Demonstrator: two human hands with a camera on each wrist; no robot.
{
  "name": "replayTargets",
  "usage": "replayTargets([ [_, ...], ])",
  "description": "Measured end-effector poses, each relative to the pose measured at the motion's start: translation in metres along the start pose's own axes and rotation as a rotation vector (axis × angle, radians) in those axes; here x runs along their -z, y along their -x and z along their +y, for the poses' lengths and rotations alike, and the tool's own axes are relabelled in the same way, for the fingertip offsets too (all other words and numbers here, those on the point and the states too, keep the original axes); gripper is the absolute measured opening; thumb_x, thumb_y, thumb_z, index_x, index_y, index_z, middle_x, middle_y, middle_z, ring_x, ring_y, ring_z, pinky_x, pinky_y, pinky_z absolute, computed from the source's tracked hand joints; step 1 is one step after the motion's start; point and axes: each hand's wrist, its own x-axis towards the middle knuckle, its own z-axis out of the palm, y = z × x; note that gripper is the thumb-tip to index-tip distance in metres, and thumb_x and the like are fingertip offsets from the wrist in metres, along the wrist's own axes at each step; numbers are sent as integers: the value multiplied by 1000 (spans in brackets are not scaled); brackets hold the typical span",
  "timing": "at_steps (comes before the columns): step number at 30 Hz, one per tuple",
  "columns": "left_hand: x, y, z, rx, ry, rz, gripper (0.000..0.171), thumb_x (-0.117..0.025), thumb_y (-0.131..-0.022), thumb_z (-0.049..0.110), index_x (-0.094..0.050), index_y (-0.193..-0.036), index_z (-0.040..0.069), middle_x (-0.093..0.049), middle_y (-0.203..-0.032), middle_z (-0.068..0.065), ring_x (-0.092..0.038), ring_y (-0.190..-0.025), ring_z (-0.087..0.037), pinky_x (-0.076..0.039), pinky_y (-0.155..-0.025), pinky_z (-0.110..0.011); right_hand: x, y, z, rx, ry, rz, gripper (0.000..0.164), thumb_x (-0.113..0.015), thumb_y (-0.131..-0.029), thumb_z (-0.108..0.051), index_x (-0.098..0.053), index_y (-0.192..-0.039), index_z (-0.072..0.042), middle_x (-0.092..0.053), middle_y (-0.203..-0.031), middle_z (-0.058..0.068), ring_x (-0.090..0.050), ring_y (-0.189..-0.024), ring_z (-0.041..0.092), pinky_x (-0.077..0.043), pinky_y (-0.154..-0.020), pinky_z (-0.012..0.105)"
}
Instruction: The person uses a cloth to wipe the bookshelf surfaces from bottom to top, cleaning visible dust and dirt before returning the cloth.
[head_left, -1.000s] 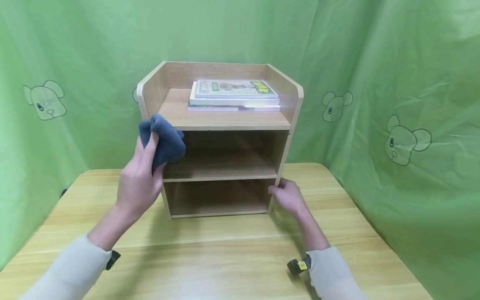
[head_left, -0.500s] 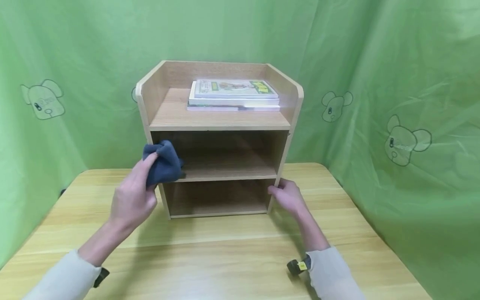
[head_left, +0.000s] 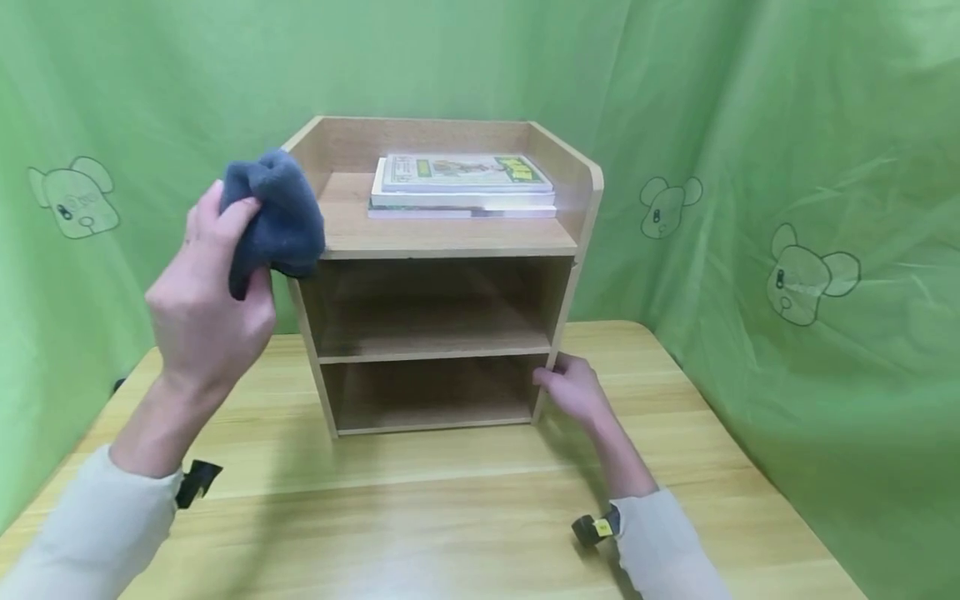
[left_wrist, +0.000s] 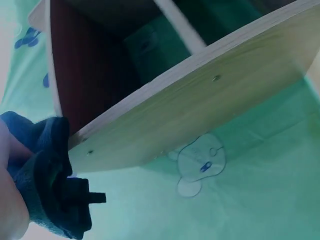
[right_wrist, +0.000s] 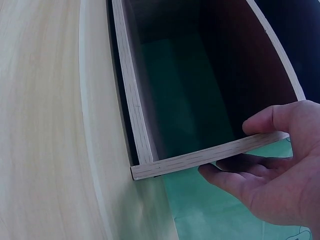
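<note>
In the head view a wooden shelf unit point(head_left: 442, 252) stands on the table, with an open top and two compartments below. My left hand point(head_left: 213, 287) grips a bunched dark blue cloth point(head_left: 281, 217) at the shelf's upper left side panel. The left wrist view has the cloth point(left_wrist: 50, 165) right at the panel's front edge. Low on the right, my right hand point(head_left: 576, 390) holds the right side panel. In the right wrist view its thumb is inside the lower compartment and its fingers point(right_wrist: 225, 180) are outside, with the panel point(right_wrist: 200, 157) between them.
A small stack of books point(head_left: 461, 187) lies on the shelf's top. The light wooden table point(head_left: 420, 517) spreads out in front and to both sides. A green curtain point(head_left: 450, 58) with animal-head drawings hangs behind and along both sides.
My left hand first went down along the shelf's left front edge with the cloth, then rose up and left to the upper side panel. The right hand keeps its hold.
</note>
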Motion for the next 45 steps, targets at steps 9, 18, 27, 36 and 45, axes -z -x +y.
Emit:
replayTargets([
  [9, -4, -32, -4, 2, -98, 357, 25, -58, -87, -2, -65, -111, 3, -76, -112, -13, -73, -98, -39, -57, -88, -57, 1, 0, -4, -1, 4, 8, 49, -61, -92, -20, -59, -132, 8, -67, -105, 20, -55, -80, 22, -49, -68, 30],
  [18, -17, -16, -5, -118, -156, 51, 32, -51, -94, -3, -68, -121, 1, -71, -124, -19, -67, -112, -44, -52, -103, -51, -1, 2, -2, -6, 10, 4, 47, -61, -92, -20, -60, -130, 7, -67, -100, 17, -55, -81, 23, -49, -68, 29],
  [27, -12, 12, -11, -149, -123, -257, 63, -56, -85, -14, -50, -146, 2, -53, -147, -24, -52, -134, -45, -36, -119, -49, -1, 2, -1, -12, 1, 5, 47, -60, -93, -20, -59, -131, 8, -69, -114, 24, -62, -94, 27, -52, -76, 31],
  [36, -8, 46, -10, -147, -168, -401, 73, -63, -96, 11, -26, -157, -5, -31, -159, -32, -33, -147, -48, -29, -120, -58, -1, 2, 2, -15, 4, 18, 48, -60, -93, -20, -60, -131, 8, -68, -120, 25, -62, -101, 30, -53, -83, 36],
  [45, 2, 70, -15, -189, -102, -349, 65, -73, -80, -6, -55, -142, -1, -57, -140, -29, -58, -126, -48, -49, -100, -61, -1, 1, 0, -5, 8, 9, 50, -59, -93, -20, -57, -133, 9, -67, -121, 27, -62, -96, 29, -54, -79, 36],
])
